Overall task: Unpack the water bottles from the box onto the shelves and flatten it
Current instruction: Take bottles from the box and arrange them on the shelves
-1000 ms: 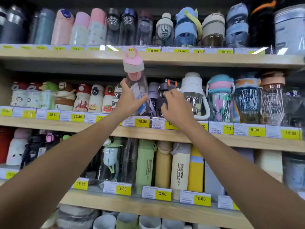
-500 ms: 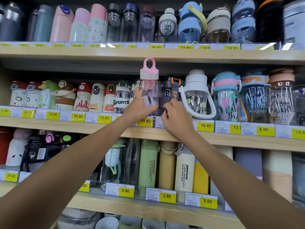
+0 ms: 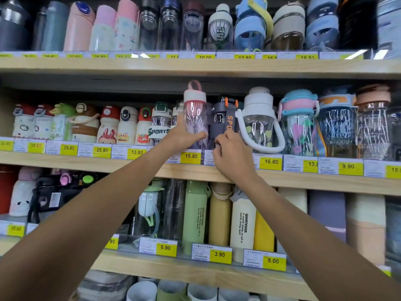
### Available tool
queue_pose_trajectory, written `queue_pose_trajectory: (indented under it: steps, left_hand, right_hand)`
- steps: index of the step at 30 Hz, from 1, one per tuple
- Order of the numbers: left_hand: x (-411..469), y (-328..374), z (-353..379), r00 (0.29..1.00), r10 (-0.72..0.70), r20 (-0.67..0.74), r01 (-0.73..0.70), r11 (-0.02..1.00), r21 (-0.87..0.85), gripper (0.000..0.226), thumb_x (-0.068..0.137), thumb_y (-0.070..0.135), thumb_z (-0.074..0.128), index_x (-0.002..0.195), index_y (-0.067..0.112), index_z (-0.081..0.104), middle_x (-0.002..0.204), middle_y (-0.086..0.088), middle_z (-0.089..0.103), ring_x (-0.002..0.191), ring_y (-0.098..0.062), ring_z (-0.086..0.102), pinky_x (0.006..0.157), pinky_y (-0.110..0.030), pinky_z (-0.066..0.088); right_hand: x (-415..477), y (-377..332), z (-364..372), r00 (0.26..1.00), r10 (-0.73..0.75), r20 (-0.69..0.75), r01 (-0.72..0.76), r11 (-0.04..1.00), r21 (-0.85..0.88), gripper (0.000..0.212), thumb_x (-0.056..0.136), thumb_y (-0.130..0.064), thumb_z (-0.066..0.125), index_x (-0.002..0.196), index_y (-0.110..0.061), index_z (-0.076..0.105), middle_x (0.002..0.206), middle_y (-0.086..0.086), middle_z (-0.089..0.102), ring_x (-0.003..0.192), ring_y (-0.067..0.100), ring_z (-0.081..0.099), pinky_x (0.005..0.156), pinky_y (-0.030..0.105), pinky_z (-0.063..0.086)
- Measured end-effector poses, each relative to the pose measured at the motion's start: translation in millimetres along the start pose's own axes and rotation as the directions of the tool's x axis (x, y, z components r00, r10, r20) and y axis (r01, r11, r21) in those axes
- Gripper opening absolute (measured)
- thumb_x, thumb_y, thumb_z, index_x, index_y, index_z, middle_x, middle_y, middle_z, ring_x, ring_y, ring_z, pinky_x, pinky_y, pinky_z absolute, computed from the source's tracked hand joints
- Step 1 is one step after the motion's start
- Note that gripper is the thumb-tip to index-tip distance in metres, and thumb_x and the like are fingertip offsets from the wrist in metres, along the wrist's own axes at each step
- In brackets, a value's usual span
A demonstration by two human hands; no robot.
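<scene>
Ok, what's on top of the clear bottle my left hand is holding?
The clear bottle has a white cap with a pink loop handle. The left hand covers its base.

The clear water bottle (image 3: 195, 118) with a pink loop-handled lid stands upright on the middle shelf (image 3: 303, 181), between the "SPORTS" bottle (image 3: 160, 124) and a dark bottle (image 3: 220, 120).

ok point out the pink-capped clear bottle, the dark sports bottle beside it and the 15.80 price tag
pink-capped clear bottle (image 3: 195, 120): head view, on its clear body below the cap
dark sports bottle (image 3: 219, 120): head view, on its dark front panel
15.80 price tag (image 3: 191, 156): head view, on the yellow patch with the numbers
</scene>
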State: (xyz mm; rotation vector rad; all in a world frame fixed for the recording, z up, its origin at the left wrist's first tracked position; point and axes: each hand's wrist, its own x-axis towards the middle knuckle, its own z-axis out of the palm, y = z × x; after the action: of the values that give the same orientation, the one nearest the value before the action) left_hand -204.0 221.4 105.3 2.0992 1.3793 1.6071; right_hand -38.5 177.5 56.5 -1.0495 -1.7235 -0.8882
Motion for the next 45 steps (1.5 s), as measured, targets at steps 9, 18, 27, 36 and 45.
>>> queue_pose_trajectory:
  steps: [9, 18, 27, 36, 45]
  left_hand:
    - [-6, 11, 2, 0.999, -0.023, 0.024, 0.02, 0.991, 0.131, 0.098, 0.078, 0.049, 0.069, 0.148, 0.015, 0.009, 0.146, -0.007, 0.04, 0.126, -0.024, 0.045, 0.096, -0.03, 0.035]
    - [-54, 22, 3, 0.994, 0.006, -0.108, 0.02, 0.972, 0.235, 0.06, 0.082, 0.041, 0.067, 0.125, 0.008, 0.043, 0.12, -0.012, 0.058, 0.111, -0.031, 0.055, 0.095, -0.045, 0.045]
    - [-133, 38, 63, 0.977, 0.12, -0.175, -0.117, 0.993, 0.028, 0.031, 0.085, 0.01, 0.053, 0.116, 0.013, 0.053, 0.117, -0.004, 0.056, 0.106, -0.023, 0.055, 0.093, -0.037, 0.045]
    - [-242, 66, 218, 0.975, 0.1, 0.197, -0.075, 0.988, -0.132, 0.026, 0.085, 0.005, 0.053, 0.111, 0.008, 0.056, 0.117, -0.008, 0.06, 0.102, -0.024, 0.058, 0.084, -0.031, 0.045]
    - [-363, 141, 409, 0.765, 0.04, 0.642, 0.134, 0.966, -0.219, 0.03, 0.085, -0.002, 0.056, 0.115, -0.006, 0.056, 0.112, -0.018, 0.062, 0.108, -0.027, 0.059, 0.072, -0.016, 0.041]
  right_hand:
    - [-8, 2, -1, 0.993, 0.019, 0.119, -0.029, 0.996, 0.084, 0.021, 0.09, -0.016, 0.043, 0.099, -0.005, 0.058, 0.099, 0.011, 0.057, 0.091, 0.028, 0.053, 0.067, 0.033, 0.038]
    - [-24, -1, -16, 0.985, 0.023, 0.17, -0.048, 0.989, 0.142, 0.03, 0.088, -0.012, 0.048, 0.113, -0.001, 0.06, 0.107, 0.016, 0.06, 0.102, 0.033, 0.053, 0.09, 0.041, 0.04]
    - [-91, 19, -63, 0.986, 0.153, 0.07, -0.166, 0.953, 0.253, 0.023, 0.088, -0.005, 0.048, 0.106, -0.001, 0.062, 0.106, 0.014, 0.06, 0.104, 0.03, 0.054, 0.086, 0.037, 0.044]
    - [-233, 102, -131, 0.866, 0.425, 0.265, -0.459, 0.885, 0.08, 0.022, 0.088, -0.007, 0.047, 0.097, -0.009, 0.068, 0.097, 0.013, 0.07, 0.092, 0.032, 0.062, 0.078, 0.039, 0.049]
    - [-416, 220, -237, 0.529, 0.728, 0.435, -0.784, 0.616, -0.078, 0.018, 0.084, -0.009, 0.051, 0.085, -0.008, 0.069, 0.081, 0.011, 0.07, 0.081, 0.031, 0.063, 0.072, 0.036, 0.05]
